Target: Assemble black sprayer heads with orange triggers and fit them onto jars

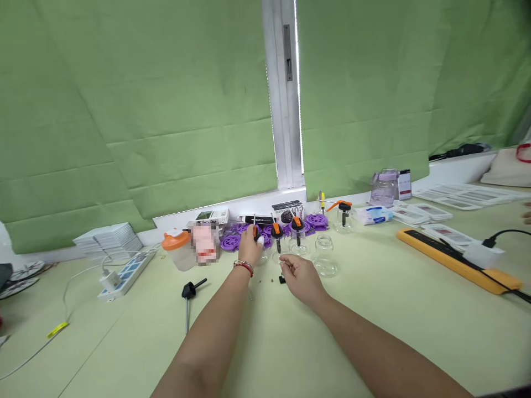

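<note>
My left hand (250, 247), with a red bracelet at the wrist, is closed around a small orange-and-black tool or bottle cap (255, 232) near the purple gear-like discs (230, 241). My right hand (299, 276) hovers over the table, its fingers pinching a tiny part that is too small to make out, above a small black piece (282, 279). Just beyond it stand small clear glass bottles (324, 255), some with orange-and-black dropper caps (277, 230).
A black dropper stem (188, 293) lies at the left. A white power strip (124, 273) and a stack of white cards (108, 239) sit far left, an orange power strip (456, 260) at right, and white trays (464, 196) at back right. Green curtains hang behind.
</note>
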`<action>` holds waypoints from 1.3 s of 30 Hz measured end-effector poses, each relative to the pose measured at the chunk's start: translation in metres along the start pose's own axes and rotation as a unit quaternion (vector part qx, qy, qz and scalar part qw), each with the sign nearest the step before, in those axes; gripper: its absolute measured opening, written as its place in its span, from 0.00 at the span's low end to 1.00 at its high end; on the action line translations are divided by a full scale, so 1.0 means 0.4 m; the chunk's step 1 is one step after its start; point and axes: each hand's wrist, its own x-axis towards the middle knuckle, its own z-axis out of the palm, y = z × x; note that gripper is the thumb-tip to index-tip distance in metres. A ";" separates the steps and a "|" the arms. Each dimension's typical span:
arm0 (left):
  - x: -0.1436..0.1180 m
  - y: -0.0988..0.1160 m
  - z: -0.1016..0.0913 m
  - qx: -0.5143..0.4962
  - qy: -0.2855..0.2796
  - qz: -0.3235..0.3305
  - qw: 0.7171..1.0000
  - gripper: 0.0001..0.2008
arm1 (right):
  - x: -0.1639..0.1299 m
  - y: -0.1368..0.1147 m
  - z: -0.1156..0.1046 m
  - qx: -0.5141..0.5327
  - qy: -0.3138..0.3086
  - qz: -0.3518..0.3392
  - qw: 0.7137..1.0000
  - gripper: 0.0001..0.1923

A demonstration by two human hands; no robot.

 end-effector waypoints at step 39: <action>-0.306 -0.012 -0.204 -0.476 -0.180 -0.357 0.784 0.12 | -0.001 0.017 0.017 0.250 -0.256 0.168 0.919 0.19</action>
